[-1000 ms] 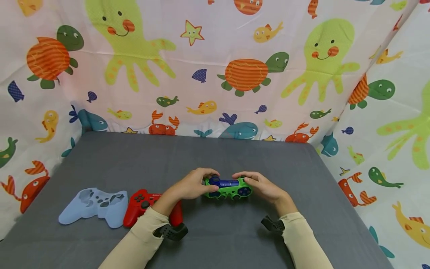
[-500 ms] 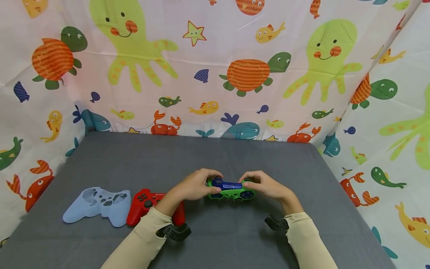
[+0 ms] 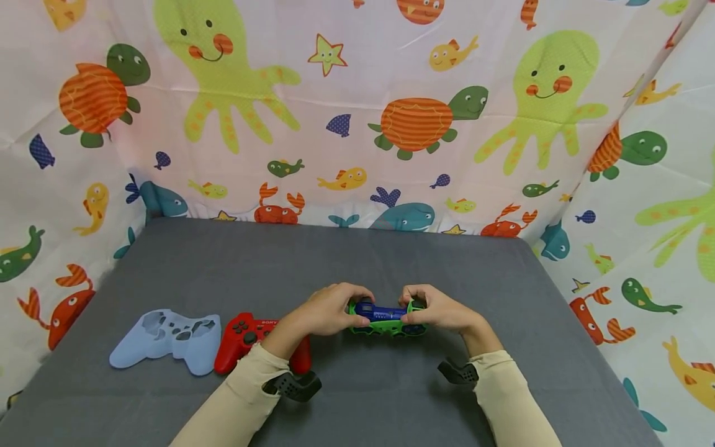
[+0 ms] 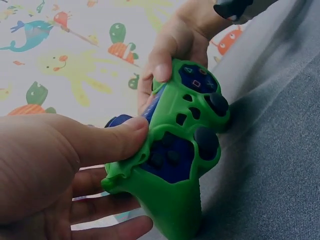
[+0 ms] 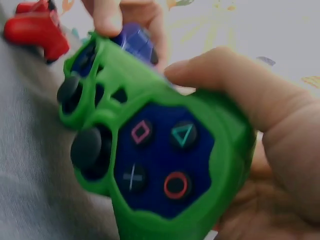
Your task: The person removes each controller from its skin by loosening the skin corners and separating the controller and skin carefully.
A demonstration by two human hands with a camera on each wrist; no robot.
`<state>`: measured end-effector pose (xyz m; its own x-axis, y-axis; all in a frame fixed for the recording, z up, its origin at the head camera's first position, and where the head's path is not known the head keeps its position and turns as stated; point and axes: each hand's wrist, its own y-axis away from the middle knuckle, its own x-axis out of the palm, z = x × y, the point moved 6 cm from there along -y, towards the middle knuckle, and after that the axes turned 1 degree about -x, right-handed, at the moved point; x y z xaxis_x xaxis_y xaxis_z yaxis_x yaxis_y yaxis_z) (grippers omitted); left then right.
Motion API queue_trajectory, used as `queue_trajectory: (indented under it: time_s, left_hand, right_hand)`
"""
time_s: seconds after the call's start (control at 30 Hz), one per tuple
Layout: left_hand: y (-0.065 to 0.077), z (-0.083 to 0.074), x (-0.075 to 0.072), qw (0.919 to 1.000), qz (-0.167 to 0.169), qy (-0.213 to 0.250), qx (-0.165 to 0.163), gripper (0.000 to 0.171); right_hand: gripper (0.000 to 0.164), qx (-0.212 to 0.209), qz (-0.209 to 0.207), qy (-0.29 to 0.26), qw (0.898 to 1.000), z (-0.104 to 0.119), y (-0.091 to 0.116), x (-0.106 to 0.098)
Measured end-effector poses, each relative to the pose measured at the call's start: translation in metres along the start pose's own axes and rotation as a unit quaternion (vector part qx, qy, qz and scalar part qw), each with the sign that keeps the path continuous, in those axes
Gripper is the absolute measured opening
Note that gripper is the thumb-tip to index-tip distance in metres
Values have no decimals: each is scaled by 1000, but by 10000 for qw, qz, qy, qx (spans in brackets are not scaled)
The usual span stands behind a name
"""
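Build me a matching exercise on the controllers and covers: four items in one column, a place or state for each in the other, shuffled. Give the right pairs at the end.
Column one
1. red controller
2. green cover
3. blue controller
4. pale blue cover

Column two
A. partly sheathed, with part of its long top edge bare
B. second item from the left in the head view
C. leftmost item in the head view, lying flat
D. partly wrapped round another item

Right pairs: 1-B, 2-D, 3-A, 4-C
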<state>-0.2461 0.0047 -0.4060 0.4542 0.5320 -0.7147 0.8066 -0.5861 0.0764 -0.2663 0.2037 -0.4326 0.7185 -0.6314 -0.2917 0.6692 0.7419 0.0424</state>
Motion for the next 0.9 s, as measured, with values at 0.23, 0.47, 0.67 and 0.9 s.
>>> queue_trajectory:
  time_s: [0.23, 0.47, 0.67, 0.9]
  left_hand:
    - [0, 2, 0, 10000, -29, 4, 34, 33]
    - [0, 3, 1, 9999, -116, -35, 23, 35]
    - [0, 2, 0, 9991, -313, 44, -296, 40]
    - [1, 6, 0, 9973, -383, 446, -451, 48]
  right_hand:
    - [35, 152, -274, -339, 9989, 0, 0, -1]
    - [39, 94, -990, -522, 9937, 3, 2, -4]
    - [31, 70, -1273, 142, 9917, 10, 8, -13]
    - [26, 115, -957, 874, 9915, 11, 17, -23]
